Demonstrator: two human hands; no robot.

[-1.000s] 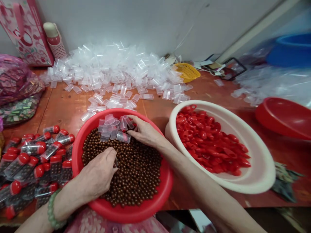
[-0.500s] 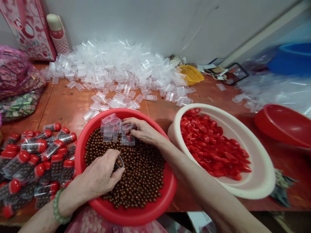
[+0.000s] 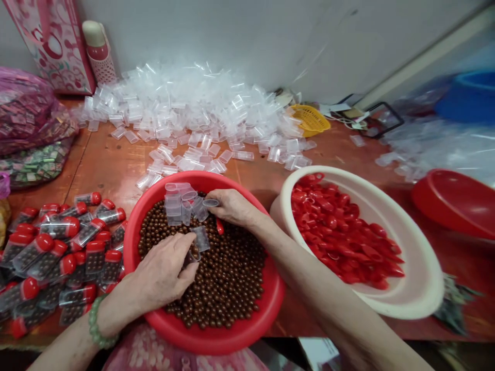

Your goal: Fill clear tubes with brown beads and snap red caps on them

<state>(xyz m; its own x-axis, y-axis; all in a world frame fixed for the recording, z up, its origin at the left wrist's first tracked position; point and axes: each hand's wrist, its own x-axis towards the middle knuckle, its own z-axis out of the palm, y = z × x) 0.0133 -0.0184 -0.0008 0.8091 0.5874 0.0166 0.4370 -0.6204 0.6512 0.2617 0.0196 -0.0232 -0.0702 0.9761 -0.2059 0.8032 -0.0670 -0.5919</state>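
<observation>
A red basin (image 3: 276,309) of small brown balls (image 3: 220,278) stands before me. Over its left side, my left hand (image 3: 166,263) is closed around a clear plastic container (image 3: 193,253), partly hidden by the fingers. At the far side, my right hand (image 3: 232,206) has its fingertips on another clear container (image 3: 211,203), open end up. A small red cap (image 3: 219,225) shows just below the right fingers. Several clear containers (image 3: 181,203) are clustered on the balls beside that hand, and one loose container (image 3: 201,238) lies between both hands.
Right of the basin, a cream tub (image 3: 421,288) holds many red caps (image 3: 340,232). Filled, red-capped containers (image 3: 65,252) lie piled at left. Behind is a heap of clear containers (image 3: 193,108), with a yellow basket (image 3: 311,121) and a flask (image 3: 99,51) nearby.
A red cap has come into sight below my right fingers. The loose container near that hand has shifted toward my left hand. My left hand keeps its container.
</observation>
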